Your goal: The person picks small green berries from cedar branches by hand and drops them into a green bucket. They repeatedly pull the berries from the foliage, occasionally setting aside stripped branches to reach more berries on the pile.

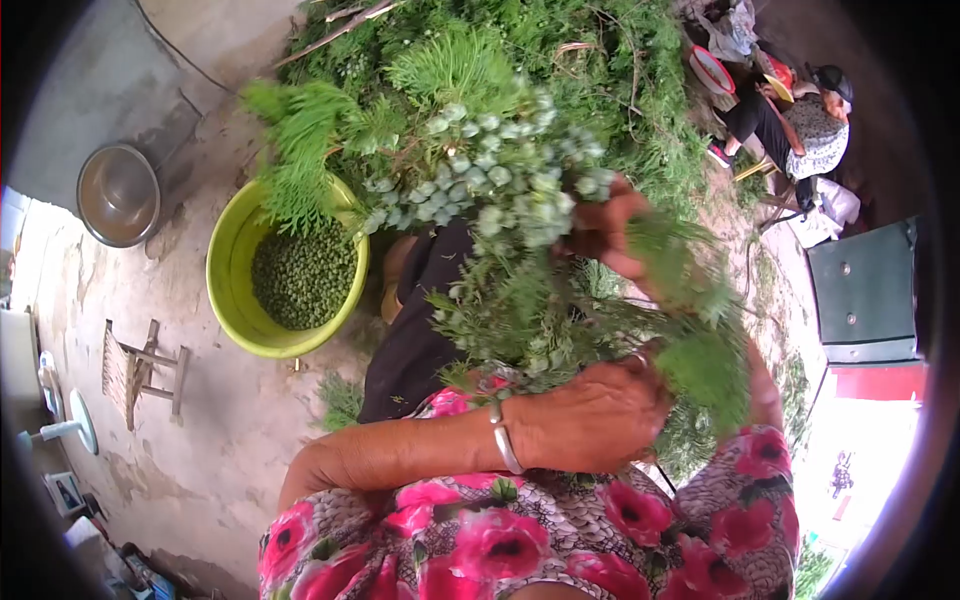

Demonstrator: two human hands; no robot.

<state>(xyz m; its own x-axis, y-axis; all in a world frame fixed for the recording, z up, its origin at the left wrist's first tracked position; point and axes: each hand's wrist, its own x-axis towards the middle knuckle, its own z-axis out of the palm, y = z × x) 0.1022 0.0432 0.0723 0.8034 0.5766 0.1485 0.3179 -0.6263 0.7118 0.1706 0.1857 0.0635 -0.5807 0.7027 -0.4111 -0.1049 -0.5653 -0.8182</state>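
A leafy conifer branch with clusters of pale blue-green cones lies across my lap, in front of my chest. Near its lower stem end, my left hand is closed round the branch, a metal bracelet on its wrist. Farther up, my right hand has its fingers closed on the sprigs beside the cones; leaves cover part of it. Blurred green sprays hang over both hands. Left of my knee stands a yellow-green bucket, part filled with loose green cones.
A big heap of cut branches lies ahead. A metal basin and a small wooden stool stand to the left. At the upper right sits another person with a basin. A dark green panel is at the right.
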